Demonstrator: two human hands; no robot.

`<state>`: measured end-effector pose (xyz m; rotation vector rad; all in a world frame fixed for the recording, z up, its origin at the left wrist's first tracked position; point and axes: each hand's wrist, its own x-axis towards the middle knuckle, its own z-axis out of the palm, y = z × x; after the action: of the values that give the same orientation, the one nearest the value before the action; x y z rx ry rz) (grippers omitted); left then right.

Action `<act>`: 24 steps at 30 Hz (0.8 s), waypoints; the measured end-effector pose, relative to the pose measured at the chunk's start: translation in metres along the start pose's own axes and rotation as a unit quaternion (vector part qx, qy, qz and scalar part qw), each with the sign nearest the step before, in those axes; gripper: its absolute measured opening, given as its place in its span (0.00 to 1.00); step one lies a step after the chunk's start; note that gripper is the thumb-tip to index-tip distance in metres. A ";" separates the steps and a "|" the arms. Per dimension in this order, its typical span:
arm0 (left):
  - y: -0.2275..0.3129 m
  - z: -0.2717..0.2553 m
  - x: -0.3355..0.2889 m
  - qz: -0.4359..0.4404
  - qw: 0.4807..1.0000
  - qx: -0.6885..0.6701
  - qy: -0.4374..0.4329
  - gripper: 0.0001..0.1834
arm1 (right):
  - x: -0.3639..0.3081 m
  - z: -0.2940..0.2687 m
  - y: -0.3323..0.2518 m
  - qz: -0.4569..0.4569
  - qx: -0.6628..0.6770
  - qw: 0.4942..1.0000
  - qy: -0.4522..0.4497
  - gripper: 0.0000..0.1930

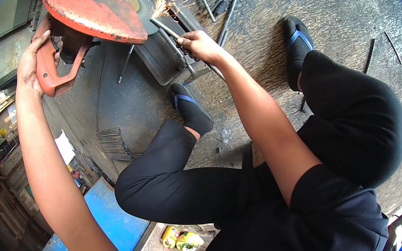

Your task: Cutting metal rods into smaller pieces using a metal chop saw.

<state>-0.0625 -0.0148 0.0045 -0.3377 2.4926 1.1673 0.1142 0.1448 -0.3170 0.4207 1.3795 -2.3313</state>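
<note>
My left hand (30,66) is closed round the orange handle (48,69) of a chop saw at the upper left. The saw's worn orange guard (97,13) covers part of its round cutting disc (140,5). In my right hand (199,46) is a thin metal rod (165,28), gripped with bent fingers. The rod's far end meets the disc's edge, and sparks (162,5) fly up from there. Its near end sticks out past my wrist. Below the disc sits the saw's dark base (157,55); the guard hides much of the machine.
Loose metal rods (227,22) lie on the floor beyond my right hand, with others (369,56) farther right. A bundle of short rods (114,145) rests left of my sandalled foot (190,108). A blue panel (104,212) and yellow packages (179,238) are at the lower left.
</note>
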 end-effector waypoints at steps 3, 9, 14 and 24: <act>0.000 -0.001 0.000 0.006 1.000 0.002 -0.009 0.13 | 0.002 0.004 0.001 -0.014 -0.042 0.999 0.030 0.15; -0.003 -0.003 0.004 -0.005 1.000 0.009 0.013 0.20 | 0.005 0.005 0.005 -0.040 -0.125 0.990 0.052 0.17; -0.002 -0.005 0.006 -0.010 1.000 0.018 0.006 0.18 | 0.004 0.006 0.005 -0.082 -0.190 0.975 0.079 0.17; -0.001 -0.007 0.007 -0.022 1.000 0.012 -0.006 0.15 | -0.006 0.012 0.001 -0.134 -0.254 0.947 0.146 0.14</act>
<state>-0.0702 -0.0216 0.0049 -0.3747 2.4750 1.1171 0.1187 0.1347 -0.3094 0.4508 2.2261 -2.0451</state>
